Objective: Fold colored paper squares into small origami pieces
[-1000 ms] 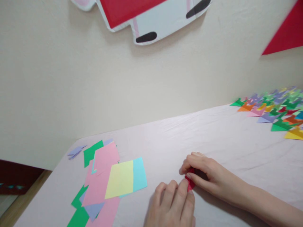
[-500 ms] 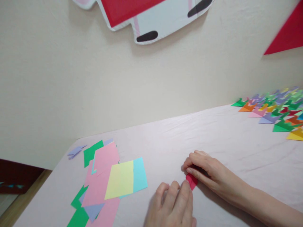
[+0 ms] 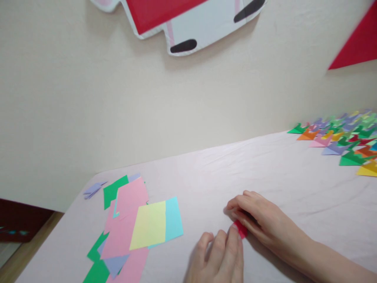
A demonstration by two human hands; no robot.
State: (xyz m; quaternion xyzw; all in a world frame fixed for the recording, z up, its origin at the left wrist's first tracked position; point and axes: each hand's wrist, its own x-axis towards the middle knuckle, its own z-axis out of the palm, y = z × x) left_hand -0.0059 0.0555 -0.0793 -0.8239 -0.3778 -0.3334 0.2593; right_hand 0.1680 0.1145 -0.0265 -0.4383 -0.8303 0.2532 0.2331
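Observation:
A small folded piece of red paper [image 3: 240, 229] lies on the pale tablecloth [image 3: 277, 173] near the front edge. My right hand [image 3: 255, 217] rests over its far end, fingers curled and pressed down on it. My left hand [image 3: 219, 255] comes up from the bottom edge, fingers bent, its fingertips touching the near end of the red paper. Most of the paper is hidden under the two hands.
A loose pile of flat coloured sheets [image 3: 138, 224] in pink, yellow, blue and green lies at the left. Several folded paper pieces [image 3: 344, 141] cover the far right of the table. A small lilac folded piece [image 3: 92, 189] sits near the left corner. The wall stands close behind.
The red paper now lies flatter and a bit lower. My left hand has slid slightly down and right; my right hand has shifted a little right, still pressing on the paper.

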